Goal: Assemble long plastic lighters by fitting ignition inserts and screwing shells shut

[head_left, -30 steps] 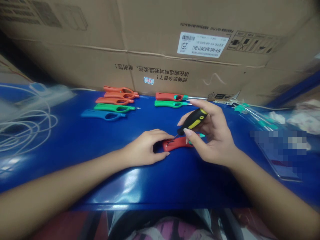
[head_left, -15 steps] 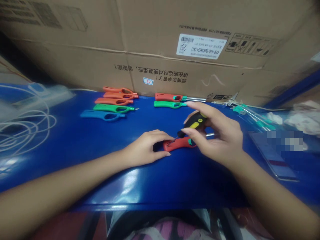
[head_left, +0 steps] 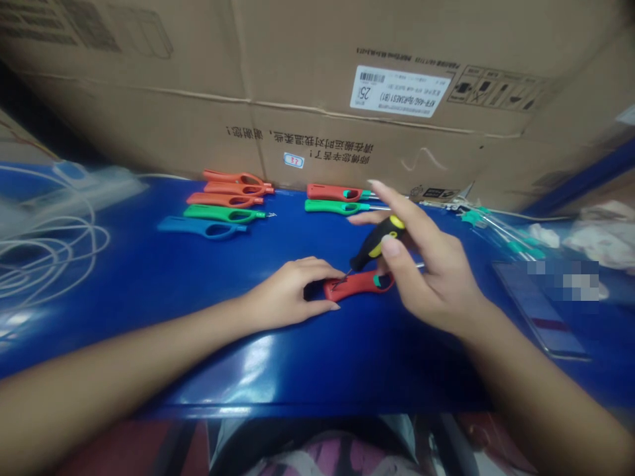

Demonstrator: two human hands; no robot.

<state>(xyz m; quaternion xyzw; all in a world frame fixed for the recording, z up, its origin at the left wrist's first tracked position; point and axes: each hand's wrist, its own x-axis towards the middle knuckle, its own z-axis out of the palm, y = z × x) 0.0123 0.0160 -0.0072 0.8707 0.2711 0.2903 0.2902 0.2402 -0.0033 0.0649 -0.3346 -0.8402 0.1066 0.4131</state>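
A red gas lighter (head_left: 358,284) lies flat on the blue table, its metal tube pointing right. My left hand (head_left: 292,291) grips its butt end between thumb and fingers. In my right hand (head_left: 426,271) is a black and yellow screwdriver (head_left: 376,244), tilted, held by the handle with thumb and fingers while the index finger is raised. The screwdriver's thin shaft meets the lighter's body near the left end; the exact tip contact is too small to make out. My right hand partly hides the lighter's trigger end.
Behind lie another red lighter (head_left: 331,192) and a green lighter (head_left: 330,207). Orange, green and blue lighter casings (head_left: 201,227) lie back left. Metal tubes with green parts (head_left: 510,235) and a phone (head_left: 546,317) are at right, coiled white tubing (head_left: 54,251) at left. A cardboard box (head_left: 297,86) stands behind.
My right fingers have shifted on the screwdriver: the index finger has lifted, the thumb has moved slightly, and more of the handle shows. My left hand and the red lighter stay put.
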